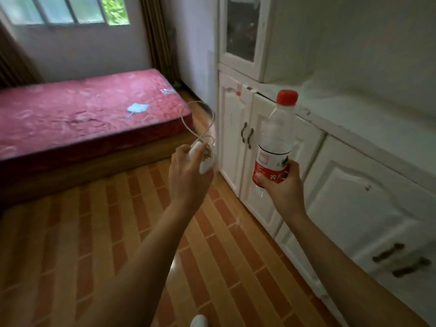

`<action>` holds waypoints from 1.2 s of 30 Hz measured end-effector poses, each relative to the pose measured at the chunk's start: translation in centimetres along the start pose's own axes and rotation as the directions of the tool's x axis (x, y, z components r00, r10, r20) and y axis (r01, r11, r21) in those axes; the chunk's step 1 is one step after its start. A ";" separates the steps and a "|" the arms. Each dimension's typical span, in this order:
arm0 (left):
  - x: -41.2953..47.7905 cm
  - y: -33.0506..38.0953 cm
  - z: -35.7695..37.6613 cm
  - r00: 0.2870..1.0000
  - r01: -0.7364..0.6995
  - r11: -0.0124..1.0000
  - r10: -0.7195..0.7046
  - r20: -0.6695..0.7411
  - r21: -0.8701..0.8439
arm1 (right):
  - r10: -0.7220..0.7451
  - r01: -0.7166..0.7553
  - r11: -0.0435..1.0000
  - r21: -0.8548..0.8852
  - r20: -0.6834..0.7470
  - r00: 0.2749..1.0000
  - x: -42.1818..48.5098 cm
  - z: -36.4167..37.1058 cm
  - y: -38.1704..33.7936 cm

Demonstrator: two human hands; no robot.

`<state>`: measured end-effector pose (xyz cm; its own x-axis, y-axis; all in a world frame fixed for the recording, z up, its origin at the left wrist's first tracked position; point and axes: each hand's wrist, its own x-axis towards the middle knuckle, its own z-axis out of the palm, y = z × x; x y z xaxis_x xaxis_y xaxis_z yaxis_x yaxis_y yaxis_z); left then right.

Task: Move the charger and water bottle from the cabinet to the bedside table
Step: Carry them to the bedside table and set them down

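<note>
Head view: both hands raised beside the white cabinet.
Left hand: clamped on the white charger, its cable looping upward, left of the cabinet.
Right hand: clamped on the water bottle, upright, red-capped, before the cabinet doors.
Bed: well left of the cabinet.

Bed left, cabinet right, floor btwn.

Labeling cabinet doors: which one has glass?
The upper door, above the counter at the cabinet's far end. It has a glass pane; the lower doors are solid white panels with dark handles.
</note>
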<state>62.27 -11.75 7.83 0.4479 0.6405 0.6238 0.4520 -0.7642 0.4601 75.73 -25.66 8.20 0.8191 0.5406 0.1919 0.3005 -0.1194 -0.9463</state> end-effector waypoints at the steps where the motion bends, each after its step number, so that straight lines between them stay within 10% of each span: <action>1: -0.4 -1.4 -1.2 0.999 0.037 0.999 -0.037 -0.026 0.026 | -0.007 0.007 1.000 0.012 0.054 0.999 0.0 1.8 -0.2; 18: -6.7 -20.4 -16.1 0.816 0.557 0.779 -0.448 -0.365 0.287 | -0.153 0.065 0.985 0.158 0.647 0.747 -4.0 26.5 -5.1; 36: -11.4 -36.3 -27.4 0.556 0.829 0.468 -0.624 -0.549 0.306 | -0.227 0.096 0.974 0.206 0.849 0.477 -9.8 50.9 -9.1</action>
<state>19.66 6.63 1.33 -0.4569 0.7911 0.4067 0.8192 0.1960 0.5390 40.07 12.56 1.71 -0.0923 0.9921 0.0849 0.2708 0.1070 -0.9567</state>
